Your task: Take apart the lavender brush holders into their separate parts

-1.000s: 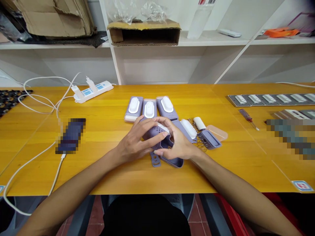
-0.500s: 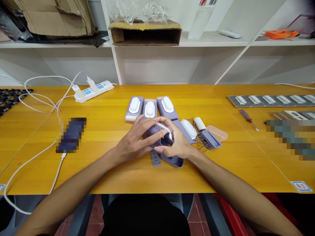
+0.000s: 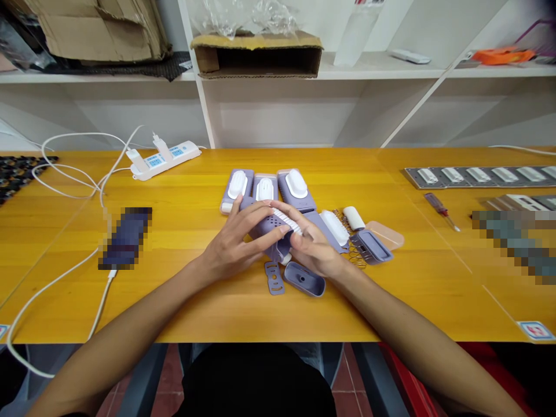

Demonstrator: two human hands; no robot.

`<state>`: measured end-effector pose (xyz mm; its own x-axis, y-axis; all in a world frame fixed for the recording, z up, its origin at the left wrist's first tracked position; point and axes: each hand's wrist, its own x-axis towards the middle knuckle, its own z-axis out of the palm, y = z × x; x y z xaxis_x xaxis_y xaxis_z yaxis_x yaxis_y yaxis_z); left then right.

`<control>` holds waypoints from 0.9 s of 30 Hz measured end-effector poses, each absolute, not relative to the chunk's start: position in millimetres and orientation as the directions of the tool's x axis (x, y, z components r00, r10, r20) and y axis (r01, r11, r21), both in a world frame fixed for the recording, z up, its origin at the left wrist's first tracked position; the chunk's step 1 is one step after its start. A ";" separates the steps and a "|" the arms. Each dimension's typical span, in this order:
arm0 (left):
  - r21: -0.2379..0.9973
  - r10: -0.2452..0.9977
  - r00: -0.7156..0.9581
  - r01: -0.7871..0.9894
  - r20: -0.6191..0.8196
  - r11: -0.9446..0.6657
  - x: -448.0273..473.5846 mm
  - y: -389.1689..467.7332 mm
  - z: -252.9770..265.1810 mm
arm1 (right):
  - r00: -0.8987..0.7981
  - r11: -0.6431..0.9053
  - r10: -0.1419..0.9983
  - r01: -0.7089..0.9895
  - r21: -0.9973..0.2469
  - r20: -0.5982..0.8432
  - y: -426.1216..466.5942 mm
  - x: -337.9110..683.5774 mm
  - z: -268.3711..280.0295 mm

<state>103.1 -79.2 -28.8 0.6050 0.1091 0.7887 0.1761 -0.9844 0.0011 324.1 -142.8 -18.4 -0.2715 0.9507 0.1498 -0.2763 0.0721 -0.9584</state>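
Observation:
Between my two hands is a purple plastic housing (image 3: 274,223) with small round holes and a ribbed white part (image 3: 284,217) along its upper side. My left hand (image 3: 237,234) grips it from the left, fingers curled over it. My right hand (image 3: 315,246) closes round its right end, the thumb pressed against the opening. Just below lie a flat purple slotted plate (image 3: 274,279) and a hollow purple oval cap (image 3: 304,279). Behind my hands stand three purple units with white oval tops: left (image 3: 237,185), middle (image 3: 264,188) and right (image 3: 296,184).
Right of my hands lie a purple piece with a white oval (image 3: 334,227), wire springs (image 3: 357,253), a white cylinder (image 3: 354,218), a purple frame (image 3: 373,246) and a peach lid (image 3: 388,234). Farther right is a screwdriver (image 3: 441,211). A power strip (image 3: 167,160) and a blurred phone (image 3: 125,238) sit left.
My right thumb and fingers have shifted upward on the housing, and the housing is turned a little. The oval cap and slotted plate below now show more fully.

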 end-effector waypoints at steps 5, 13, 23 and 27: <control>-0.005 0.083 0.625 0.138 0.777 -0.990 103.0 -77.8 -29.1 | -0.348 -0.133 0.937 -0.366 -0.921 0.003 -145.7 316.6 -10.7; 0.268 0.249 0.615 0.063 0.748 -0.961 104.5 -82.7 -23.9 | -0.117 0.158 0.976 -0.183 -0.970 0.181 -152.3 316.0 -15.9; 0.933 0.800 0.509 -0.320 0.318 -0.167 113.7 -85.5 -47.1 | -0.309 0.558 0.826 0.323 -0.765 0.472 -160.1 310.5 -19.0; 0.945 0.854 0.451 -0.301 0.260 -0.129 109.4 -76.6 -46.9 | -0.189 0.468 0.883 0.285 -0.836 0.430 -158.1 314.8 -18.4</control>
<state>109.4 -76.6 -46.9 0.4509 0.8538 0.2603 -0.3008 -0.1293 0.9449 314.8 -158.1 -18.4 -0.1890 0.8828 0.4300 0.2852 0.4683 -0.8363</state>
